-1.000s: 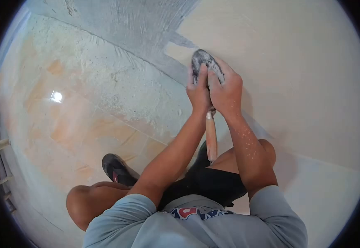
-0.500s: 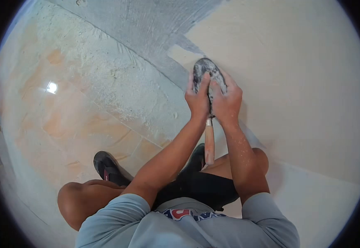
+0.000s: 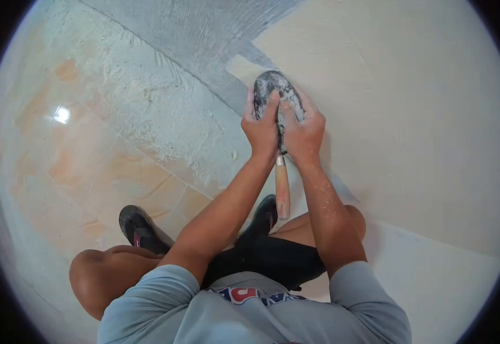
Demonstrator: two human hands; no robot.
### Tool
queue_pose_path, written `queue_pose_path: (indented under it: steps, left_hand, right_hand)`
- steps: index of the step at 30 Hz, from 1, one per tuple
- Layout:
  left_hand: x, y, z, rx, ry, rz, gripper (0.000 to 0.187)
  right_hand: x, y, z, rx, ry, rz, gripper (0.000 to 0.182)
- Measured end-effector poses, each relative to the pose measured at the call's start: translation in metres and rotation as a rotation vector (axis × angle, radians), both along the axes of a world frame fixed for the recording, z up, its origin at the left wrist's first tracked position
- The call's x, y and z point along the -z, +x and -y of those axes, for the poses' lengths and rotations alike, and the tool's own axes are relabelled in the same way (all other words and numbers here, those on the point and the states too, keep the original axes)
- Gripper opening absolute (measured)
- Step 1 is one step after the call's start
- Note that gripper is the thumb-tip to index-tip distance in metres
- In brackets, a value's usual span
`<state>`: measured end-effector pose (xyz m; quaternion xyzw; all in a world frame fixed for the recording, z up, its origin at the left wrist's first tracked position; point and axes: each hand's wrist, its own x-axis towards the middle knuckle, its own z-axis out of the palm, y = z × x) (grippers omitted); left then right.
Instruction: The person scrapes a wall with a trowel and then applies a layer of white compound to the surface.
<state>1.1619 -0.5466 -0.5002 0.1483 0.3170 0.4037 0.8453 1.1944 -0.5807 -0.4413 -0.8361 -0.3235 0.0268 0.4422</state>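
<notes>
Both hands clasp a trowel from its two sides. Its dark oval head (image 3: 270,81) is smeared with white material, and the wooden handle (image 3: 282,192) points back toward my body. My left hand (image 3: 263,129) is closed along the left edge, thumb lying on top. Along the opposite edge, my right hand (image 3: 305,133) is wrapped the same way, its thumb beside the other one. White residue coats the fingers, and specks dot the right forearm. The underside of the head and most fingertips are hidden.
A smooth cream coating (image 3: 410,103) spreads over the right side. Rough grey surface (image 3: 204,34) borders it at the top. Orange-and-white floor tiles (image 3: 112,172) lie left, with white powder (image 3: 146,94) scattered over them. My dark shoes (image 3: 141,229) stand below, near my bent knees.
Hands and trowel have shifted slightly left and up in the picture, while the whole view has moved a little too. The two-handed grip looks the same.
</notes>
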Motion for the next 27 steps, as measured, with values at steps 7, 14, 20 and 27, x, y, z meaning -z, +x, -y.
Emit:
queue_pose_path:
  steps: [7,14,20,27]
  left_hand:
    - [0.002,-0.003,-0.009,-0.008,0.001,-0.008,0.066]
    - [0.001,-0.005,-0.003,-0.005,0.098,-0.147,0.067]
    - [0.006,-0.003,-0.003,0.009,0.095,-0.124,0.064]
    - [0.005,-0.005,-0.010,0.039,0.043,-0.026,0.059]
  right_hand:
    - [0.004,-0.002,-0.001,0.001,-0.057,0.072,0.035]
    - [-0.002,-0.009,0.003,0.044,-0.063,0.079,0.037]
    - [0.005,-0.004,0.009,0.022,-0.077,0.126,0.040]
    - [0.004,-0.008,0.000,-0.052,-0.060,0.151,0.037]
